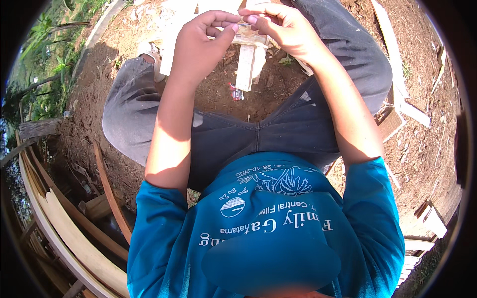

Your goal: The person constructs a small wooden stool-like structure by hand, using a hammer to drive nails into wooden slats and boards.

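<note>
My left hand (204,45) and my right hand (287,34) are raised close together at the top of the view, fingertips nearly meeting. Between their pinched thumbs and fingers runs a thin, short, stick-like piece (243,24); its exact kind is too small to tell. Just beneath the fingers a light wooden block (252,38) catches the sun, partly covered by the hands. From it a narrow pale strip of wood (245,68) extends toward me. At that strip's near end, a small clear and red object (237,93) rests on the soil.
I sit on brown earth (268,94) with my legs in dark trousers (223,134) bent around the work. Sunlit pale boards (174,37) lie beyond my left hand. Long planks (74,233) curve along the left, and more boards (395,59) lie at the right.
</note>
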Demonstrator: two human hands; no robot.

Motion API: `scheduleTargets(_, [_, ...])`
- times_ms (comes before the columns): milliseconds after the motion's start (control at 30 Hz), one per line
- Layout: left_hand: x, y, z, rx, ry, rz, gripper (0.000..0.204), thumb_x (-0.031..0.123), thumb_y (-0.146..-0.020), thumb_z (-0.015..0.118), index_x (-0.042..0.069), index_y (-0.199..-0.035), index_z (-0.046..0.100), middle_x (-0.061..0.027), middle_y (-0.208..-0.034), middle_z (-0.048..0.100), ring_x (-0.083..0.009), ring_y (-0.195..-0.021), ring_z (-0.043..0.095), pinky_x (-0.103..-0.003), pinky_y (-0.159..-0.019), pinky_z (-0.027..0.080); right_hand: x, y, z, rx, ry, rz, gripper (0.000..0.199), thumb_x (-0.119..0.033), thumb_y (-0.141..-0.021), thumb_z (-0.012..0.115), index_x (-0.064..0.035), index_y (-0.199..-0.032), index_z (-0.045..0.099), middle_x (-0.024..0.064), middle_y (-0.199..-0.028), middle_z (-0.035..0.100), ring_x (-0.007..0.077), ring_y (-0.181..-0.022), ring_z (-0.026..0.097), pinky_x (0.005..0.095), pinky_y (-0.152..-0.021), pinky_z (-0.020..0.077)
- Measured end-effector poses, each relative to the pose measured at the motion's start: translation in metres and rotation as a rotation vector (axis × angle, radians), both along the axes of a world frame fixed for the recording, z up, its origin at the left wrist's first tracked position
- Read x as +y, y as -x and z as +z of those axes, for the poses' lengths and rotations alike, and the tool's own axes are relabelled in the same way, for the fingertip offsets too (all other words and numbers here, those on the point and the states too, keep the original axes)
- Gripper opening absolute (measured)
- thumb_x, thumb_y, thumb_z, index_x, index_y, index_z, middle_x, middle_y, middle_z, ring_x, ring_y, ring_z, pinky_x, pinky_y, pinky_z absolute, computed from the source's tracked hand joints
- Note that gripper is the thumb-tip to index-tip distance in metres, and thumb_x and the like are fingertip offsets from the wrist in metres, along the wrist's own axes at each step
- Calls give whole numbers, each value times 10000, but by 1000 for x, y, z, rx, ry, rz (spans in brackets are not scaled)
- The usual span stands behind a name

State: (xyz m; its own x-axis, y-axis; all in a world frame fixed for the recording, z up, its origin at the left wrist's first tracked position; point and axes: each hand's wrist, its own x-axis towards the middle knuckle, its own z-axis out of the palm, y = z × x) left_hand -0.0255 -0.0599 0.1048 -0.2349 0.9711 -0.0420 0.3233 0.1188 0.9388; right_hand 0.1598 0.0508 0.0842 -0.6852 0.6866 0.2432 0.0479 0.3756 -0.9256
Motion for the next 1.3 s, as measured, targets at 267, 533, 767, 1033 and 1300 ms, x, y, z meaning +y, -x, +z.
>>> scheduleTargets(267, [23, -16, -45, -196, -14, 85, 328, 91, -916, 763, -1, -1206, 642, -59, -1046, 717, -90, -892, 637, -239, -798, 525, 9, -11, 1, -182, 190, 87, 157, -123, -985, 676, -17, -1083, 737, 71, -1004, 720, 151, -943, 637, 310, -874, 507])
scheduleTargets(533, [-2, -36, -112, -414, 121, 678, 515, 425, -1003, 628, -50, -1183, 541, -85, -1031, 610, -104, -849, 534, -273, -778, 499, 17, -13, -28, 5, 375, -126, 265, -42, -991, 563, 33, -1220, 673, 23, -1003, 700, 141, -947, 626, 299, -891, 500])
scheduleTargets(767, [1, -43, -142, -1031, 427, 302, 796, 675, -1034, 387, -41, -1331, 569, -238, -1294, 649, -257, -1263, 629, -468, -1034, 533, 11, -9, -56, 40, 541, 37, 206, -8, -944, 620, 6, -1135, 697, -12, -954, 673, 119, -839, 621, 269, -745, 515])
scheduleTargets(1033, [2, -43, -147, -1088, 378, 343, 412, 402, -1041, 569, 11, -1052, 700, -58, -833, 697, -187, -756, 652, -298, -675, 491, -1, 3, -38, -232, 115, 8, 164, -32, -928, 660, -42, -1070, 741, -10, -864, 692, 86, -737, 615, 258, -671, 523])
scheduleTargets(1300, [8, -40, -192, -751, 423, 343, 622, 602, -991, 578, 17, -1160, 704, -104, -1002, 732, -165, -876, 714, -318, -731, 583, 5, 4, -50, -154, 272, 66, 352, -62, -937, 675, -27, -1279, 599, 31, -1040, 667, 124, -938, 638, 289, -803, 537])
